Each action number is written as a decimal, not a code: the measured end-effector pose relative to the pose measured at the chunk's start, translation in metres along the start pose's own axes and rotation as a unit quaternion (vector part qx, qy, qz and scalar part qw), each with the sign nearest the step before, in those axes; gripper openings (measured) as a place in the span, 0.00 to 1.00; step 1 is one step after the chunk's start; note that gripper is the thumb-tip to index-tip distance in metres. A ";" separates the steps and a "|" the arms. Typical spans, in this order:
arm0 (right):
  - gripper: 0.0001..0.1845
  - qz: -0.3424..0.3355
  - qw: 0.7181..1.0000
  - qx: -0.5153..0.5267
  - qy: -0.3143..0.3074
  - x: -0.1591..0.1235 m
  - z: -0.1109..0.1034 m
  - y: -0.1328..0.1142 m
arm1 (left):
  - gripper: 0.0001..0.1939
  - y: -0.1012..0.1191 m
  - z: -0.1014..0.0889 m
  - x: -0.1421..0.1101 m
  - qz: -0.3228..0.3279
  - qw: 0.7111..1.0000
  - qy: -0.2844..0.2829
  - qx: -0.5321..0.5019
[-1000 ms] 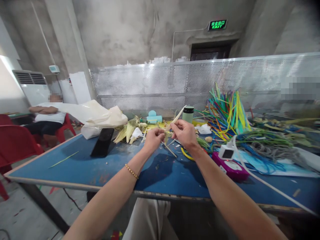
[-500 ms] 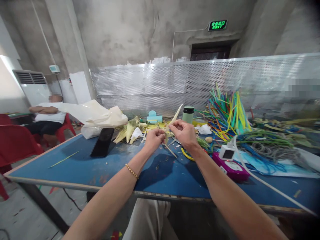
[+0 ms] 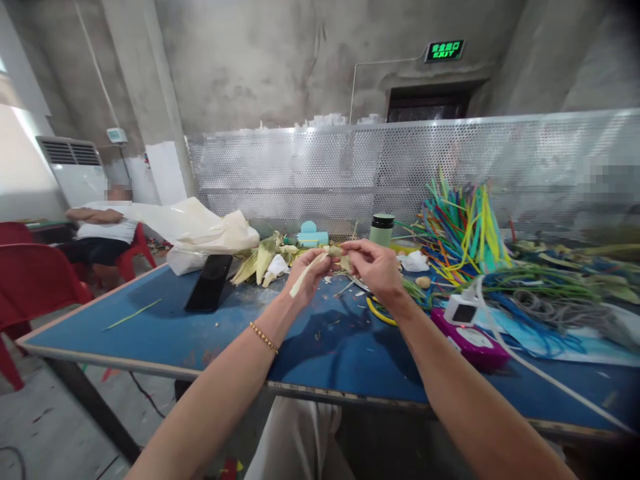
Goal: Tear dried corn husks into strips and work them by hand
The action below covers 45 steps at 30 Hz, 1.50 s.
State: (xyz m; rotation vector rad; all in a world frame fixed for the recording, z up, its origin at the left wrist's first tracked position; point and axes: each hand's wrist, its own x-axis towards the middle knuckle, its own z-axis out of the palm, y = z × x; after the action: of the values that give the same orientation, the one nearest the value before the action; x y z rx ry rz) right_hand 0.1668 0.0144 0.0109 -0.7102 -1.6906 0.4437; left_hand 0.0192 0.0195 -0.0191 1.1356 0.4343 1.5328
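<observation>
Over my left hand [image 3: 309, 277] lies a pale strip of dried corn husk [image 3: 304, 280], its free end pointing down toward my wrist. The fingers of that hand are closed on the husk. Close by on the right, my right hand [image 3: 374, 268] has thumb and fingertips drawn together near the husk's upper end. What sits between those fingertips is too small and blurred to make out. Both hands are above the blue table [image 3: 240, 340], in front of a heap of dry corn husks [image 3: 263, 260].
Left of the hands are a black phone [image 3: 209, 283] and a white plastic bag [image 3: 200, 233]. Behind stands a green thermos [image 3: 382, 231]. To the right are colourful strips [image 3: 463, 230], a purple box [image 3: 471, 343] and a white cable [image 3: 530, 363]. A person [image 3: 107, 227] sits at far left.
The pale husk strip pointed up from between my hands; now it is folded down across my left hand. A thin stalk that hung below the hands has changed position. The view has shifted slightly.
</observation>
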 end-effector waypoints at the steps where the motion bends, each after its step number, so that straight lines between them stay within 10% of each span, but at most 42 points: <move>1: 0.14 0.018 0.999 -0.006 0.033 0.002 -0.003 0.002 | 0.19 0.001 0.001 -0.001 -0.009 1.000 -0.007 0.000; 24: 0.09 -0.006 0.991 -0.129 -0.036 0.005 -0.003 0.008 | 0.18 -0.006 0.005 -0.004 -0.050 0.995 -0.082 -0.012; 34: 0.09 -0.046 0.988 -0.147 -0.034 0.004 0.001 0.008 | 0.07 -0.001 0.010 -0.002 -0.048 0.995 0.012 -0.083; 45: 0.19 0.131 0.990 0.030 -0.051 0.002 0.003 0.009 | 0.12 -0.003 0.007 -0.002 -0.014 1.000 -0.003 -0.023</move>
State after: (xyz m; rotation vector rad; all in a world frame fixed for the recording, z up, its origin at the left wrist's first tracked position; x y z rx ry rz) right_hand 0.1655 0.0225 0.0058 -0.8834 -1.6780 0.7235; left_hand 0.0265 0.0169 -0.0190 1.0949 0.4069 1.5077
